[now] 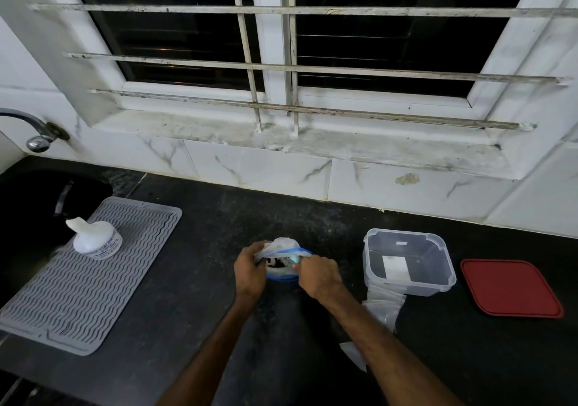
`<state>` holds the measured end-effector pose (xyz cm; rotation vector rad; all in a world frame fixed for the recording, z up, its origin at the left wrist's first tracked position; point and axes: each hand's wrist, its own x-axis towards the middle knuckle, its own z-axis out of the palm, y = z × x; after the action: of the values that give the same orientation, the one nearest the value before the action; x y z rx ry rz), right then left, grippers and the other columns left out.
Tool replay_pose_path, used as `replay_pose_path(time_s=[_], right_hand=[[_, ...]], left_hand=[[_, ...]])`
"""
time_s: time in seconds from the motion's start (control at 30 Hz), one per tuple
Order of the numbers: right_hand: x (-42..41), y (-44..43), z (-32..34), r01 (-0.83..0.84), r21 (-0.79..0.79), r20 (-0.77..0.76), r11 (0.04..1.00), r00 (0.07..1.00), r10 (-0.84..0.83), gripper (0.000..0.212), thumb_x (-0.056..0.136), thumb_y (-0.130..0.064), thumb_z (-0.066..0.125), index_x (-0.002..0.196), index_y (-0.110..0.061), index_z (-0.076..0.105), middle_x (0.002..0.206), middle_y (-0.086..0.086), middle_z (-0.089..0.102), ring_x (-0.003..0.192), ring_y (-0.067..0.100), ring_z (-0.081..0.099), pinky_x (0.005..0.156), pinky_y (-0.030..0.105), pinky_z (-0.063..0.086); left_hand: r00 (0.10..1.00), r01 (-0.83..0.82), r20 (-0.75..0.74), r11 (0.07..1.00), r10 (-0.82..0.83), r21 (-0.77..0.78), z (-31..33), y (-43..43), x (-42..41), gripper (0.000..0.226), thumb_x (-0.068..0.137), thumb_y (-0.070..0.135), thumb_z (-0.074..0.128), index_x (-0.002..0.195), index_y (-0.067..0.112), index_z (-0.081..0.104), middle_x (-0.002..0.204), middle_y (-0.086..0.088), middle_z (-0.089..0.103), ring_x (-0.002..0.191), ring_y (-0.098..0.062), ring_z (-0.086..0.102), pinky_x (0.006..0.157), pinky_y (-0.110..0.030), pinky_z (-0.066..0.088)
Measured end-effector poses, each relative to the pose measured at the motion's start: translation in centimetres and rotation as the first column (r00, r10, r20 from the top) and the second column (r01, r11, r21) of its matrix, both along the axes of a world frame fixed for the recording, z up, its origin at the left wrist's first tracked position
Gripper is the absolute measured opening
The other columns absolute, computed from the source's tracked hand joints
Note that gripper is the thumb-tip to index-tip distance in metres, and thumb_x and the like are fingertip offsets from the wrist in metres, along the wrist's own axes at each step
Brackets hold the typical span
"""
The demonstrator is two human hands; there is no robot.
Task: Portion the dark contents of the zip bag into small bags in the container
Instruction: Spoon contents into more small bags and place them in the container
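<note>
A clear zip bag [283,249] with a blue zip strip stands on the black counter at centre. Its mouth is pulled apart, and dark contents show inside. My left hand [249,269] grips the bag's left rim. My right hand [317,272] grips its right rim. A clear square plastic container [406,261] stands to the right of the bag, with a white label inside. Clear small bags [386,305] lie flat on the counter at the container's front left corner.
A red lid [511,288] lies right of the container. A grey ribbed mat [84,274] with a white bottle [95,238] on it lies at left beside the dark sink [34,205] and tap [37,130]. A white scrap [355,354] lies near my right forearm.
</note>
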<state>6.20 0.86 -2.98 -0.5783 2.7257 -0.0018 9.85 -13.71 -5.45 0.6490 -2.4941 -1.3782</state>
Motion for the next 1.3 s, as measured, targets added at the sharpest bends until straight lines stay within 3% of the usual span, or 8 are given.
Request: replay_pose_path(time_s=[0.13, 0.33, 0.5, 0.73, 0.83, 0.97, 1.13, 1.3], right_hand=[[0.5, -0.4, 0.1, 0.02, 0.033, 0.024, 0.999, 1.0, -0.02, 0.034, 0.096, -0.033, 0.051, 0.124, -0.017, 0.06, 0.113, 0.005, 0.065, 0.099, 0.022, 0.063, 0.076, 0.032, 0.046], [0.7, -0.7, 0.1, 0.021, 0.031, 0.012, 0.999, 1.0, -0.021, 0.032, 0.095, -0.032, 0.052, 0.119, -0.014, 0.063, 0.113, 0.006, 0.066, 0.101, 0.023, 0.063, 0.082, 0.033, 0.049], [0.4, -1.0, 0.8, 0.016, -0.012, 0.0, 1.0, 1.0, -0.016, 0.033, 0.097, -0.032, 0.049, 0.12, -0.012, 0.061, 0.114, 0.007, 0.065, 0.102, 0.023, 0.063, 0.084, 0.034, 0.049], [0.5, -1.1, 1.3, 0.026, -0.031, 0.01, 0.999, 1.0, -0.025, 0.03, 0.096, -0.028, 0.05, 0.119, -0.013, 0.062, 0.116, 0.007, 0.065, 0.104, 0.024, 0.063, 0.087, 0.035, 0.049], [0.6, -0.8, 1.4, 0.029, -0.026, 0.023, 0.999, 0.999, -0.028, 0.033, 0.093, -0.026, 0.053, 0.124, -0.013, 0.059, 0.122, 0.008, 0.063, 0.11, 0.026, 0.061, 0.092, 0.036, 0.048], [0.3, -0.8, 1.7, 0.025, -0.036, 0.017, 0.999, 1.0, -0.024, 0.032, 0.094, -0.025, 0.051, 0.122, -0.013, 0.06, 0.121, 0.007, 0.064, 0.109, 0.026, 0.061, 0.091, 0.037, 0.048], [0.1, -0.5, 2.4, 0.066, -0.052, -0.037, 0.996, 0.997, -0.068, 0.031, 0.094, -0.028, 0.052, 0.119, -0.013, 0.062, 0.116, 0.007, 0.065, 0.103, 0.025, 0.064, 0.083, 0.034, 0.048], [0.5, -1.2, 2.6, 0.024, 0.041, -0.049, 0.999, 0.999, -0.022, 0.029, 0.095, -0.027, 0.052, 0.118, -0.013, 0.062, 0.117, 0.006, 0.065, 0.105, 0.023, 0.062, 0.084, 0.033, 0.048]], left_hand=[[0.997, -0.06, -0.044, 0.991, 0.065, 0.12, 0.4, 0.6, 0.2, 0.038, 0.079, -0.013, 0.056, 0.101, 0.014, 0.07, 0.097, 0.004, 0.072, 0.09, -0.007, 0.067, 0.071, -0.007, 0.05], [0.994, -0.107, 0.019, 0.98, 0.105, 0.166, 0.3, 0.9, 0.3, 0.024, 0.081, -0.008, 0.062, 0.091, 0.014, 0.061, 0.088, 0.003, 0.066, 0.081, -0.008, 0.064, 0.067, -0.017, 0.053], [0.993, -0.098, 0.089, 0.979, 0.083, 0.179, 0.4, 0.6, 0.4, 0.021, 0.085, -0.008, 0.06, 0.095, 0.009, 0.057, 0.085, 0.004, 0.061, 0.077, -0.008, 0.062, 0.053, -0.01, 0.048], [0.991, -0.065, 0.128, 0.983, 0.043, 0.171, 0.3, 0.7, 0.4, 0.021, 0.089, -0.008, 0.049, 0.103, 0.007, 0.049, 0.089, 0.001, 0.059, 0.075, -0.005, 0.059, 0.051, -0.011, 0.046], [0.991, -0.039, 0.136, 0.981, 0.013, 0.189, -0.1, 0.4, 0.3, 0.017, 0.091, -0.002, 0.051, 0.103, 0.008, 0.046, 0.094, -0.006, 0.062, 0.077, -0.009, 0.062, 0.055, -0.015, 0.049], [0.985, -0.058, 0.169, 0.983, 0.029, 0.172, -0.7, 0.0, -0.1, 0.024, 0.086, 0.018, 0.07, 0.099, 0.015, 0.05, 0.092, -0.002, 0.066, 0.081, -0.014, 0.067, 0.069, -0.034, 0.058], [0.973, -0.177, 0.167, 0.977, 0.156, 0.12, -0.7, 0.0, 0.0, 0.016, 0.084, 0.006, 0.064, 0.092, 0.014, 0.051, 0.088, -0.003, 0.066, 0.072, -0.011, 0.064, 0.057, -0.03, 0.054], [0.989, -0.102, 0.128, 0.965, 0.073, 0.242, -0.8, 0.9, 0.4, 0.026, 0.088, 0.002, 0.054, 0.109, 0.017, 0.047, 0.099, -0.007, 0.065, 0.085, -0.02, 0.067, 0.075, -0.041, 0.058]])
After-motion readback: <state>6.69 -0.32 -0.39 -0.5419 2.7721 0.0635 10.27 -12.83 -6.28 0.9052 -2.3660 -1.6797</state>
